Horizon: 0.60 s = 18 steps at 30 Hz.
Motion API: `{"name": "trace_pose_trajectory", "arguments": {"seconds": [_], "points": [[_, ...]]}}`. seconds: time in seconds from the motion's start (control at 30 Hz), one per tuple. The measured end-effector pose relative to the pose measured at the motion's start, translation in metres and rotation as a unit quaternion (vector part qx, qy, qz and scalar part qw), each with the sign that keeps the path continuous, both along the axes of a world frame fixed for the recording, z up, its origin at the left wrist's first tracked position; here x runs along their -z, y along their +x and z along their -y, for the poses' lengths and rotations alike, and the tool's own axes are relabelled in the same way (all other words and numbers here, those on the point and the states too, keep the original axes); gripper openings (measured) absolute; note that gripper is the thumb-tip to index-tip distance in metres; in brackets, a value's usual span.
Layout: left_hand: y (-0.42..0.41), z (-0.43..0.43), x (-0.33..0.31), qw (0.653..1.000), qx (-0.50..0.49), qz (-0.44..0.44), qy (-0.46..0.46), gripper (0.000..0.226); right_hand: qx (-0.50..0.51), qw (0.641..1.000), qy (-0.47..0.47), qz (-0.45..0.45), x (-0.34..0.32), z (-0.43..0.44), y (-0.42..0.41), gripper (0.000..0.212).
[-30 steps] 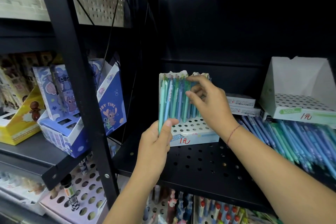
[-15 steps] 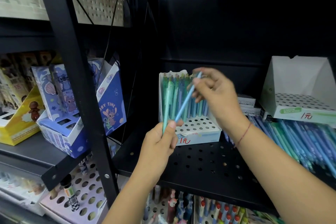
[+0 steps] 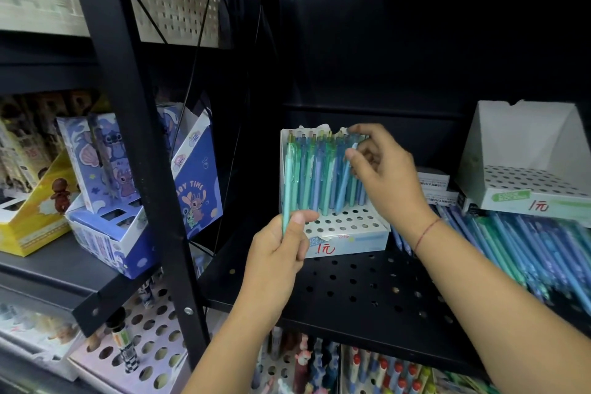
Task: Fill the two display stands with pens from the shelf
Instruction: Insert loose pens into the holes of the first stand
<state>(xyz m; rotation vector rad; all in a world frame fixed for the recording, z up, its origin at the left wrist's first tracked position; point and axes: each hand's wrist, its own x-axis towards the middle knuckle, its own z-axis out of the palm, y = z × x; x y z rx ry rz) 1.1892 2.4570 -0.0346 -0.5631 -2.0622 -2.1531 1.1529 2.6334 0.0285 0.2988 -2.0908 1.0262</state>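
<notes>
Your right hand [image 3: 382,176] is the one at work. Its fingers [image 3: 353,157] are pinched on the upper end of a blue pen [image 3: 344,184], which hangs below and slightly left of them. The pen's long axis is tilted, top at your fingertips and tip down toward the perforated deck of the left stand [image 3: 348,229]. The tip sits at or just above a hole beside the filled back rows; I cannot tell whether it has entered. As I judge it, the coming move turns on bringing that axis upright over the hole, then pushing straight down.

Your left hand [image 3: 276,253] is lower and nearer you. Its fingers [image 3: 297,219] are clamped round the bottom of a teal pen [image 3: 289,182], which stands upright above them, just in front of the stand's left edge. It looks like the next one to pass across.

The front rows of holes, below your right fingers, are bare. The right stand [image 3: 524,184], well to the right of both hands, holds no pens. The loose pens [image 3: 531,253] lie heaped on the black perforated shelf [image 3: 351,294], below and right of your right wrist, so nearer that hand. Left of your left hand, beyond a black upright [image 3: 137,150], cartoon-printed boxes [image 3: 128,189] sit on another shelf. The back of the bay is dark.
</notes>
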Motion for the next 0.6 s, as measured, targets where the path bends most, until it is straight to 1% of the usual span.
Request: {"name": "trace_pose_trajectory", "arguments": {"seconds": [0.17,0.37,0.47,0.53,0.57,0.6], "points": [[-0.0004,-0.0001,0.0004,1.000,0.003,0.000,-0.006,0.031,0.022,0.998,0.058,0.015,0.0031,0.0041,0.0005,0.041],[-0.0007,0.0002,0.0012,1.000,0.006,-0.002,-0.015,0.031,0.023,0.998,0.062,0.005,0.0067,0.0051,-0.0019,0.029],[-0.0003,0.0001,0.0017,1.000,0.009,-0.008,-0.027,0.031,0.031,0.998,0.053,0.004,0.0075,0.0044,-0.0036,0.030],[0.0001,-0.0003,0.0018,0.999,0.013,-0.013,-0.040,0.031,0.048,0.997,0.053,-0.014,0.0051,0.0056,-0.0011,0.031],[0.0004,-0.0004,0.0019,0.999,0.015,-0.015,-0.047,0.031,0.042,0.998,0.037,-0.027,0.0032,0.0073,0.0019,0.030],[0.0007,-0.0004,0.0019,0.998,0.016,-0.016,-0.052,0.031,0.014,0.999,0.006,-0.030,0.0008,0.0101,0.0060,0.027]]}}
